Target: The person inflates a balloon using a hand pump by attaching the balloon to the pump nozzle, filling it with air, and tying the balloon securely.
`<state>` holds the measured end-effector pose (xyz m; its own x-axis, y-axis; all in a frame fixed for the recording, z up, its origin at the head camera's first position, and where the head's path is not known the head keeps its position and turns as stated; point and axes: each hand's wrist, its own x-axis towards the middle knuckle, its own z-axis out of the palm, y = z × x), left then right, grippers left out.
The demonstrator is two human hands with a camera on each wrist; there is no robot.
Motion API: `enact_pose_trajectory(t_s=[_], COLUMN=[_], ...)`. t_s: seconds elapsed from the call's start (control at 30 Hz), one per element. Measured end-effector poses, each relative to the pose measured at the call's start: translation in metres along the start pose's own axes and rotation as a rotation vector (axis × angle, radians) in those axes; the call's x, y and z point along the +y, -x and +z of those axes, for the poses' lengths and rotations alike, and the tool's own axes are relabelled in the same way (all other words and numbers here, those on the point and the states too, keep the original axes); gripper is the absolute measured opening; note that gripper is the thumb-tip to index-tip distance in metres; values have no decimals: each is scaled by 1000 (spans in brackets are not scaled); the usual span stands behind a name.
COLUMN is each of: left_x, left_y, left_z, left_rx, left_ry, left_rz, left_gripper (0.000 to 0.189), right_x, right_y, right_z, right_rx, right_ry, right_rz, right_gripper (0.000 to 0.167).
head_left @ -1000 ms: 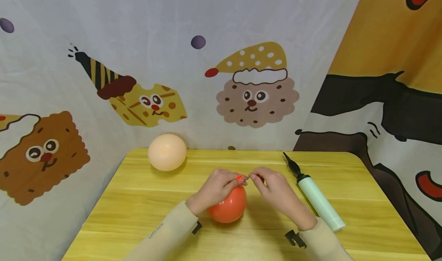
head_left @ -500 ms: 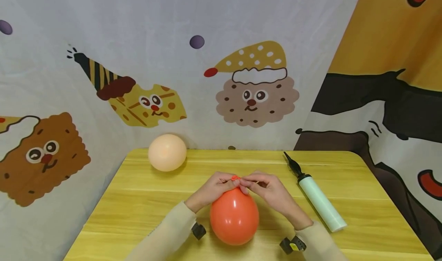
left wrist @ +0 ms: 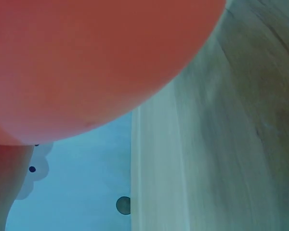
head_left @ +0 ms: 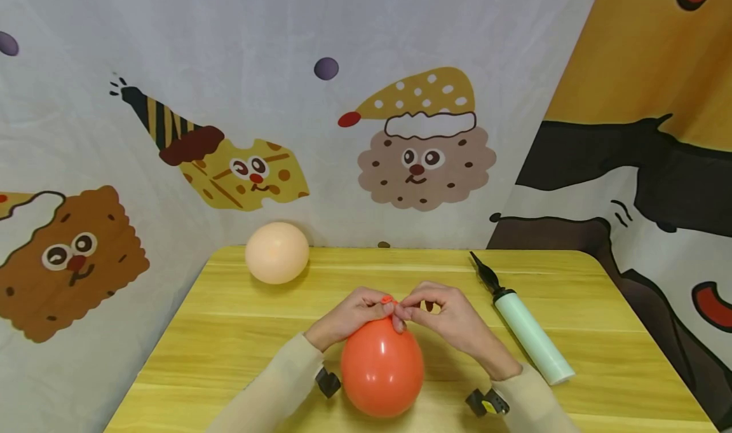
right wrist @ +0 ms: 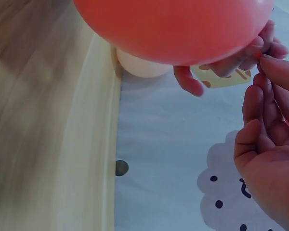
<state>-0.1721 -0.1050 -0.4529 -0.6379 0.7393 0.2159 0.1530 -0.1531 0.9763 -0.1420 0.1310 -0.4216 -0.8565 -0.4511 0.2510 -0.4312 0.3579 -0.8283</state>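
Observation:
An inflated orange-red balloon [head_left: 382, 369] hangs neck-up between the two hands, close over the table. My left hand [head_left: 350, 315] pinches its neck, and the small rolled lip shows above the thumb. Opposite it, my right hand [head_left: 448, 312] has its thumb and index fingertip pinched together at the neck, its other fingers curled below. In the right wrist view, the right hand's fingertips [right wrist: 264, 60] meet the left hand's at a small red bit of the neck. The balloon's body [left wrist: 96, 57] fills much of the left wrist view and hides the left fingers.
A peach balloon [head_left: 277, 253] sits at the table's back left. A mint-green hand pump [head_left: 532, 337] with a black nozzle lies on the right side. Behind the wooden table [head_left: 229, 331] hangs a printed cartoon cloth [head_left: 332, 166].
The balloon has swung out from under the left hand toward the person and hangs lower. The right hand has come left, its fingertips now at the neck beside the left hand's.

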Motion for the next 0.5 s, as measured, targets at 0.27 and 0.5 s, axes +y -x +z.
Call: enact_pose_trajectory(t_s=[0.27, 0.5], left_x=[1, 2], left_y=[0, -2], left_z=[0, -1], left_rx=[-75, -116], left_ry=[32, 75], left_rz=[-5, 11], left_gripper=[42, 53], right_x=[-6, 3], right_y=[-2, -2], right_z=[-5, -4], right_rx=[-104, -227], right_ry=[16, -247], right_rz=[-16, -7], right_gripper=[3, 9])
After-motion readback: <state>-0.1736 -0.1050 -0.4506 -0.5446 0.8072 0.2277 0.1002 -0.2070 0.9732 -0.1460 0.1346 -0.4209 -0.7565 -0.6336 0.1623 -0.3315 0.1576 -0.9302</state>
